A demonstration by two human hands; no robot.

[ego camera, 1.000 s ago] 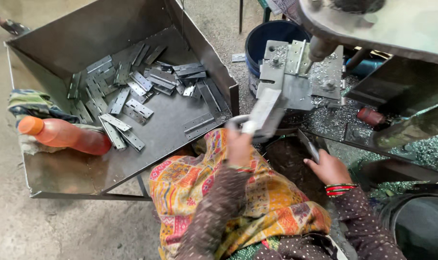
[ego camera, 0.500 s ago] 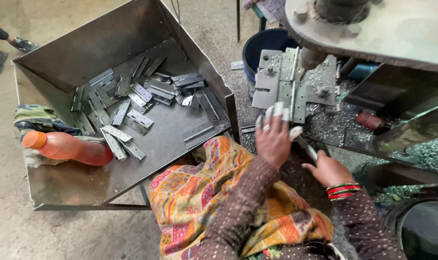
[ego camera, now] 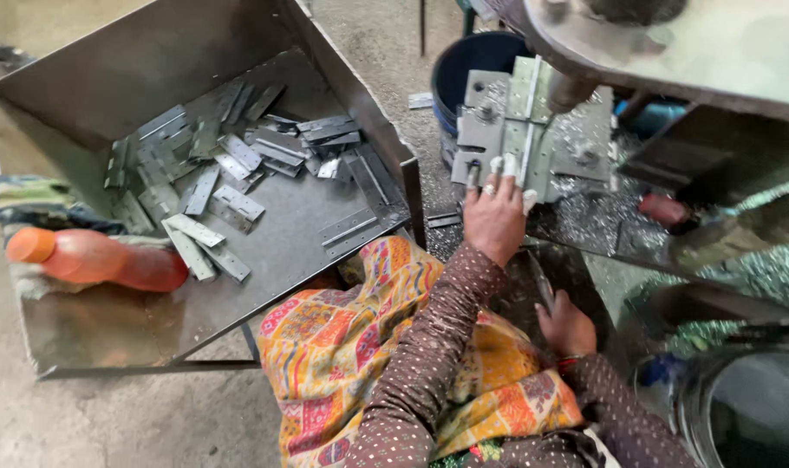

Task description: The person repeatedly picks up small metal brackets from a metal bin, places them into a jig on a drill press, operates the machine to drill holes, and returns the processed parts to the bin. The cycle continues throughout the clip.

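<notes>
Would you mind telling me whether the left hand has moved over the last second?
Yes. The left hand has gone from near the metal tray's corner up to the grey fixture plate.

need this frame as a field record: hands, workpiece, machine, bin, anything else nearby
left hand: fingers stretched forward onto the metal strip, some fingertips wrapped in white
right hand: low by the lap, at a thin dark rod; grip unclear
workpiece: flat grey strip with holes, lying upright in the jig plate
machine: press head above the strip
metal tray: holds scattered grey strips
orange bottle: lying on the tray's near left
blue bucket: behind the jig
</notes>
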